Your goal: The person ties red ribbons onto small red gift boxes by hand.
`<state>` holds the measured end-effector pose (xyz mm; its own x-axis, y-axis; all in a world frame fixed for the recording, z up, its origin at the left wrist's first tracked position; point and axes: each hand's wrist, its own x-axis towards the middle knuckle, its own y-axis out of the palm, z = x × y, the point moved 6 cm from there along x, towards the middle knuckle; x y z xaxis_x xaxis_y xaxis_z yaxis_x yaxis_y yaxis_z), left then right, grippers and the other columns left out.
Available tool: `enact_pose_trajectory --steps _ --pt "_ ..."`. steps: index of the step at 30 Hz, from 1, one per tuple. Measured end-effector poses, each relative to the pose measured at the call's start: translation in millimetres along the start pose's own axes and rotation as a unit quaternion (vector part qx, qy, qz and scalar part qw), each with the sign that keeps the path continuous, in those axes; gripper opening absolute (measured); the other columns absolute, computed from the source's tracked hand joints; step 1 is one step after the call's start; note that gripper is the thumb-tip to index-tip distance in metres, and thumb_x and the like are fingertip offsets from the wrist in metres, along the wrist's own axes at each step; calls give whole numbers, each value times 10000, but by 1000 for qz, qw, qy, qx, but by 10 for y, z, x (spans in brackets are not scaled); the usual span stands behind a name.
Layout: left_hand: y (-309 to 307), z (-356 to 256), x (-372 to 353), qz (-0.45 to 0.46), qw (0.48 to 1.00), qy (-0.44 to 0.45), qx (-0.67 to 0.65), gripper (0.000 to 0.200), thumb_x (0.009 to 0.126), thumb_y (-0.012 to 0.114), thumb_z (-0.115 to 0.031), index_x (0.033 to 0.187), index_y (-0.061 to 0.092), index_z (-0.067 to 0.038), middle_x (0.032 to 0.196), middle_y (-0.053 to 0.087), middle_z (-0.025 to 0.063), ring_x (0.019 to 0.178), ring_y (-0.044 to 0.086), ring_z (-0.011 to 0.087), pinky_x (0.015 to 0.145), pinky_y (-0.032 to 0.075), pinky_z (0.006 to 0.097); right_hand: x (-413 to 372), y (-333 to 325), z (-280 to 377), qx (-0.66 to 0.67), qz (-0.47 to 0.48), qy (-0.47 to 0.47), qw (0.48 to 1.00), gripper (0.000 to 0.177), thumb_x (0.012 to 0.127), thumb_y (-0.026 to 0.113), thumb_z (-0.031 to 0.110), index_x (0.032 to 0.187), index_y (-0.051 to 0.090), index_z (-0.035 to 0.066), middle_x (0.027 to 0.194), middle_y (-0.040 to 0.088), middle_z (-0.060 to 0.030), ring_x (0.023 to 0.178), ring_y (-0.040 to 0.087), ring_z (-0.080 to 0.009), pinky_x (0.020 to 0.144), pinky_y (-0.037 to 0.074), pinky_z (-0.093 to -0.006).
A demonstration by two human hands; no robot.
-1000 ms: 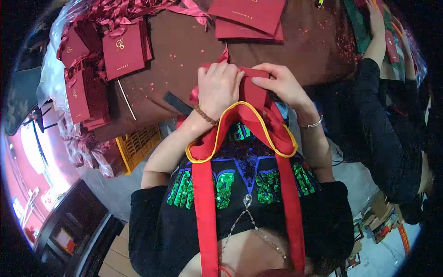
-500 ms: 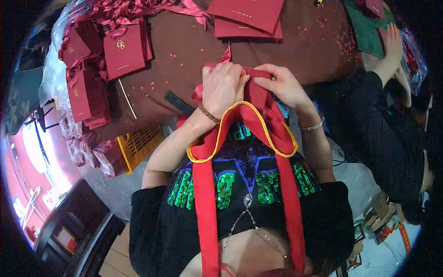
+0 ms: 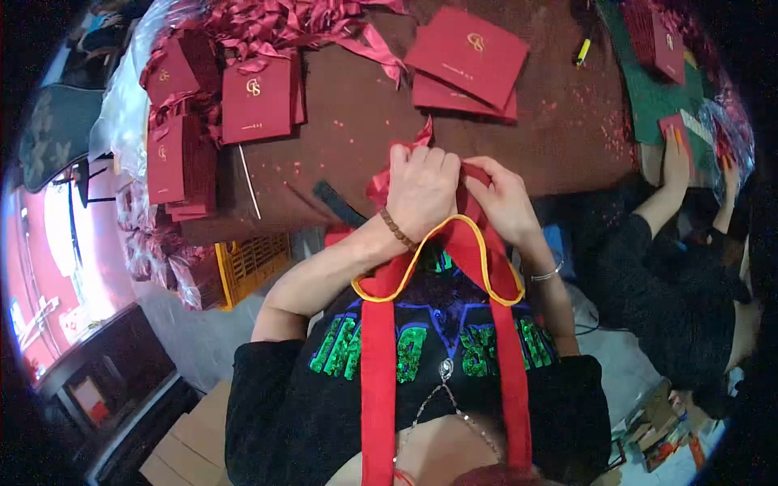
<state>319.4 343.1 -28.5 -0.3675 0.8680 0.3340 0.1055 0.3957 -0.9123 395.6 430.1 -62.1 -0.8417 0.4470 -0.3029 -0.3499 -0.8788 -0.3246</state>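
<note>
My left hand (image 3: 423,186) is closed, its fingers curled over a shiny red ribbon (image 3: 379,188) at the table's near edge. Another bit of ribbon sticks up beyond the knuckles. Close beside it, my right hand (image 3: 502,201) pinches a dark red gift bag (image 3: 476,173) between thumb and fingers. Most of that bag is hidden by my hands and by the red apron (image 3: 463,243) with yellow trim. What the left fingertips grip exactly is out of sight.
Red gift bags (image 3: 258,101) stand at the left beside heaped ribbons (image 3: 267,32). More bags (image 3: 468,57) lie ahead. A white stick (image 3: 250,182), a black strip (image 3: 339,202) and a yellow marker (image 3: 583,52) are on the brown table (image 3: 348,105). A co-worker's hand (image 3: 676,166) is at the right.
The whole view has shifted, so the table's things appear farther right. My left fingers look more tightly curled, and both hands stay together. The co-worker's hand now lies on a red piece.
</note>
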Motion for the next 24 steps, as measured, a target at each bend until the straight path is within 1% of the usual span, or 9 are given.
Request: enact_pose_trajectory --steps 2,4,6,11,15,17,20,22,24 --pt "31 39 4 32 999 -13 -24 129 643 559 -166 735 516 -87 710 507 65 729 497 218 685 324 384 15 -2 19 -21 -18 -32 999 263 829 560 93 1073 551 -6 698 526 -1 573 385 -39 504 352 -213" --pt "-23 0 22 10 1000 -3 -20 126 647 557 -163 734 510 -83 708 504 69 728 495 224 683 322 387 12 -1 62 -28 -30 -60 997 264 831 551 90 1077 550 -5 690 525 -16 579 392 -40 509 358 -219" --pt "-4 -76 28 2 1000 25 6 117 659 558 -175 731 519 -92 689 509 58 700 508 226 659 331 385 13 2 -6 -20 -26 -31 999 252 836 530 82 1070 544 -9 702 542 -38 597 414 -51 531 378 -225" --pt "76 -140 73 27 999 35 -14 157 628 575 -149 749 533 -59 695 505 81 712 489 236 675 317 400 -23 -39 -21 -78 -14 -117 990 290 830 497 62 1112 504 -3 885 593 -92 702 499 -107 659 432 -254" --pt "68 -84 46 30 999 16 -12 148 629 577 -152 742 532 -68 695 505 75 713 493 230 679 317 393 -90 -14 57 -83 -17 -144 986 301 837 494 57 1131 498 -5 898 602 -98 729 513 -116 679 433 -246" --pt "59 -56 43 25 999 -10 -37 118 660 563 -162 740 530 -81 697 507 64 724 501 219 686 320 385 -101 -26 28 -23 -12 -83 996 300 846 493 54 1141 501 -2 898 601 -86 724 515 -104 665 432 -235" --pt "-23 -67 9 -32 999 34 -28 108 692 556 -161 768 516 -95 715 505 47 733 503 211 702 332 375 -93 -61 25 -20 -27 -113 993 282 854 490 53 1131 510 4 867 586 -65 681 496 -74 620 426 -227" --pt "-23 -15 -23 -21 999 34 -20 93 721 554 -169 771 516 -100 717 501 43 745 502 209 712 334 379 -80 -61 65 -18 -4 -73 997 278 856 498 64 1126 514 4 840 571 -55 653 481 -57 590 417 -218" --pt "-39 10 2 67 993 77 -60 126 737 572 -205 797 524 -104 742 502 44 769 505 208 730 335 382 -61 -33 28 -5 37 -17 999 279 856 506 70 1126 513 -2 828 569 -52 654 480 -59 592 418 -218"
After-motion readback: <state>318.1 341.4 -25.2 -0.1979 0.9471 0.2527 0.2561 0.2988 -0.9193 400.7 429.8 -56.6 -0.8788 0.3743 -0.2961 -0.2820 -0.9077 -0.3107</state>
